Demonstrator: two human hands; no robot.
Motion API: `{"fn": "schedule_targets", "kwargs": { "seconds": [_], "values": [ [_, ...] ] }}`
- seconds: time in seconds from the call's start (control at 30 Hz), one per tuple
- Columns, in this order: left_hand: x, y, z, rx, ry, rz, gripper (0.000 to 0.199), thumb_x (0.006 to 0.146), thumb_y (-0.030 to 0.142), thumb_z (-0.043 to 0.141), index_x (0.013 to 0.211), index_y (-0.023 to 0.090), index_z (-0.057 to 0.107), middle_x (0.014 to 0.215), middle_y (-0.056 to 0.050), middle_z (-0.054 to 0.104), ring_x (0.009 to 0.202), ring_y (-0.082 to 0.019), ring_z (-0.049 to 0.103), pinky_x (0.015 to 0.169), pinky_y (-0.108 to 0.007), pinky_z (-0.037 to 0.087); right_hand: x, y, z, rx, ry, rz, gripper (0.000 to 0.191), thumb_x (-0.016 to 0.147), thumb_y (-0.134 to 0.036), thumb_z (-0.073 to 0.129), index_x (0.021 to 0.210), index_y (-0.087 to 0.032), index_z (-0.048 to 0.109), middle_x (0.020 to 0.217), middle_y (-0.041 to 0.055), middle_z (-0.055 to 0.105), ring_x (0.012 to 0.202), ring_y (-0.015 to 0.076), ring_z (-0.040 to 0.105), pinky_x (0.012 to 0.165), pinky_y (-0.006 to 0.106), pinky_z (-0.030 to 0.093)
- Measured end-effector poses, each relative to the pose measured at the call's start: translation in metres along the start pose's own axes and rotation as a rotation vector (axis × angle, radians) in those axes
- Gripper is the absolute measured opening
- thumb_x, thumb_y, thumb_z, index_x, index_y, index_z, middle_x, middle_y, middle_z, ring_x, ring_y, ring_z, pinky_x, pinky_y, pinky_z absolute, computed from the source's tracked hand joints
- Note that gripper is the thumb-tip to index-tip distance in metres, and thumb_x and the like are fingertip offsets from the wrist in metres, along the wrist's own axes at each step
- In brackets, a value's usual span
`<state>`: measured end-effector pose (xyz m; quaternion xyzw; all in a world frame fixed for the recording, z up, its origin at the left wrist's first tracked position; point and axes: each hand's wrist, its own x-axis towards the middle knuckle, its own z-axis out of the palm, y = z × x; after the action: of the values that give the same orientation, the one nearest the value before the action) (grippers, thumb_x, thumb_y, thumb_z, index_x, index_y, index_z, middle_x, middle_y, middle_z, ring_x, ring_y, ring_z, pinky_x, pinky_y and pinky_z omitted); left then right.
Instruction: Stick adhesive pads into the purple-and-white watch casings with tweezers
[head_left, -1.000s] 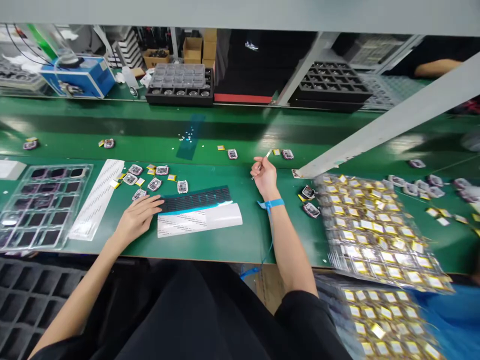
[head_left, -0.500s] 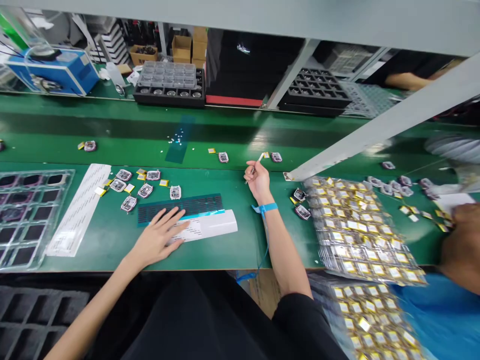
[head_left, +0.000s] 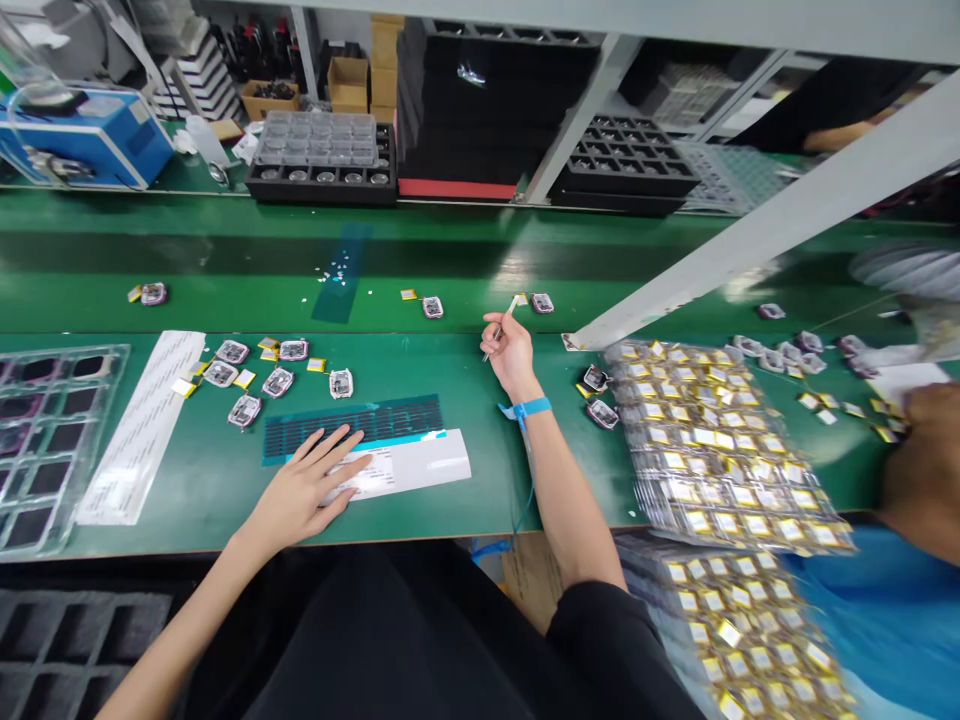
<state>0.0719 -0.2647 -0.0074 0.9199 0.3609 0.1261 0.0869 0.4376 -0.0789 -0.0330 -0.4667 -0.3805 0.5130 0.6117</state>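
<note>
My left hand [head_left: 304,490] lies spread over the white backing sheet [head_left: 431,458], its fingertips reaching the teal sheet with dark strips [head_left: 397,415]. Between the closed fingers of my right hand [head_left: 504,345] is a thin tweezers-like tool [head_left: 511,308], held above the bench near its back strip. A blue strap [head_left: 534,406] circles my right wrist. Small round-cornered devices [head_left: 277,382] with yellow tabs are scattered behind my left hand. Just beyond my right hand sits another device [head_left: 542,303]. A long white printed sheet [head_left: 142,430] lies at the left.
Stacked clear trays of yellow-edged parts [head_left: 712,450] stand at the right, near a slanted white post [head_left: 720,250]. A clear tray of dark screens [head_left: 112,400] is at the far left. Another person's hand [head_left: 926,440] is at the right edge. Black trays [head_left: 322,190] line the back.
The camera view has shifted slightly, moving most of the scene left. My left hand still rests on the sheet, and my right hand still holds the tool in nearly the same place.
</note>
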Motion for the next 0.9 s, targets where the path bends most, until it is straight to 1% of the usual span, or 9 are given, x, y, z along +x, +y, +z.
{"fn": "schedule_targets", "kwargs": {
  "seconds": [0.17, 0.27, 0.37, 0.43, 0.47, 0.53, 0.7, 0.8, 0.9],
  "values": [
    [0.000, 0.000, -0.001, 0.012, -0.001, 0.011, 0.049, 0.103, 0.028, 0.051, 0.151, 0.027, 0.054, 0.163, -0.008, 0.044, 0.153, -0.034, 0.040, 0.123, -0.057, 0.037, -0.010, -0.013, 0.005, -0.191, -0.130, -0.047, 0.043, 0.097, -0.063, 0.057, 0.083, -0.023, 0.066, 0.054, -0.0082, 0.033, 0.044, 0.0087, 0.020, 0.040, 0.023, 0.020],
    [0.000, 0.000, -0.001, 0.008, 0.000, 0.009, 0.048, 0.103, 0.027, 0.051, 0.151, 0.028, 0.054, 0.164, -0.007, 0.044, 0.153, -0.033, 0.040, 0.124, -0.056, 0.035, -0.031, -0.027, 0.016, -0.391, -0.279, -0.087, 0.048, 0.087, -0.069, 0.067, 0.084, -0.022, 0.071, 0.055, -0.0082, 0.034, 0.048, 0.0087, 0.024, 0.046, 0.025, 0.020],
    [0.000, 0.001, 0.000, -0.008, 0.019, -0.001, 0.049, 0.103, 0.027, 0.051, 0.151, 0.029, 0.054, 0.164, -0.007, 0.044, 0.152, -0.032, 0.041, 0.124, -0.055, 0.035, -0.062, -0.034, 0.034, -0.622, -0.486, -0.111, 0.045, 0.069, -0.061, 0.087, 0.091, -0.023, 0.078, 0.054, -0.0092, 0.037, 0.051, 0.0088, 0.032, 0.053, 0.026, 0.024],
    [0.001, 0.002, 0.001, -0.009, 0.024, -0.005, 0.049, 0.103, 0.027, 0.051, 0.151, 0.029, 0.054, 0.164, -0.007, 0.044, 0.152, -0.033, 0.041, 0.124, -0.056, 0.036, -0.082, -0.032, 0.047, -0.765, -0.585, -0.129, 0.056, 0.053, -0.051, 0.099, 0.099, -0.026, 0.080, 0.054, -0.0091, 0.044, 0.053, 0.0104, 0.039, 0.057, 0.027, 0.025],
    [0.000, 0.002, 0.002, -0.008, 0.024, -0.007, 0.049, 0.103, 0.027, 0.051, 0.151, 0.030, 0.054, 0.164, -0.007, 0.044, 0.152, -0.033, 0.041, 0.124, -0.057, 0.036, -0.091, -0.029, 0.052, -0.831, -0.615, -0.138, 0.059, 0.050, -0.045, 0.101, 0.102, -0.028, 0.080, 0.056, -0.0079, 0.049, 0.055, 0.0119, 0.043, 0.059, 0.027, 0.025],
    [0.000, 0.002, 0.003, -0.004, 0.026, -0.007, 0.048, 0.102, 0.027, 0.051, 0.151, 0.029, 0.055, 0.164, -0.008, 0.043, 0.152, -0.034, 0.041, 0.123, -0.058, 0.036, -0.102, -0.022, 0.059, -0.947, -0.651, -0.157, 0.056, 0.054, -0.040, 0.101, 0.105, -0.031, 0.079, 0.059, -0.0056, 0.055, 0.058, 0.0154, 0.050, 0.061, 0.029, 0.025],
    [-0.003, 0.006, 0.003, 0.049, 0.057, 0.002, 0.045, 0.102, 0.027, 0.051, 0.147, 0.026, 0.059, 0.163, -0.011, 0.044, 0.152, -0.034, 0.041, 0.123, -0.058, 0.035, -0.107, -0.014, 0.061, -1.140, -0.695, -0.223, 0.028, 0.078, -0.041, 0.088, 0.101, -0.031, 0.077, 0.062, -0.0013, 0.063, 0.063, 0.0207, 0.059, 0.061, 0.030, 0.027],
    [0.005, 0.011, -0.002, 0.127, 0.153, -0.021, 0.041, 0.102, 0.025, 0.051, 0.141, 0.022, 0.062, 0.160, -0.014, 0.049, 0.150, -0.033, 0.045, 0.124, -0.058, 0.034, -0.110, -0.021, 0.062, -1.193, -0.700, -0.295, 0.017, 0.083, -0.037, 0.084, 0.096, -0.030, 0.075, 0.065, -0.0004, 0.068, 0.063, 0.0206, 0.061, 0.060, 0.030, 0.027],
    [0.025, 0.013, -0.013, 0.152, 0.294, -0.130, 0.044, 0.100, 0.025, 0.054, 0.142, 0.016, 0.059, 0.153, -0.018, 0.056, 0.144, -0.035, 0.053, 0.122, -0.058, 0.036, -0.117, -0.036, 0.066, -1.202, -0.686, -0.393, 0.004, 0.092, -0.034, 0.074, 0.092, -0.030, 0.075, 0.077, 0.0007, 0.074, 0.065, 0.0187, 0.063, 0.059, 0.030, 0.029]
  ]
}}
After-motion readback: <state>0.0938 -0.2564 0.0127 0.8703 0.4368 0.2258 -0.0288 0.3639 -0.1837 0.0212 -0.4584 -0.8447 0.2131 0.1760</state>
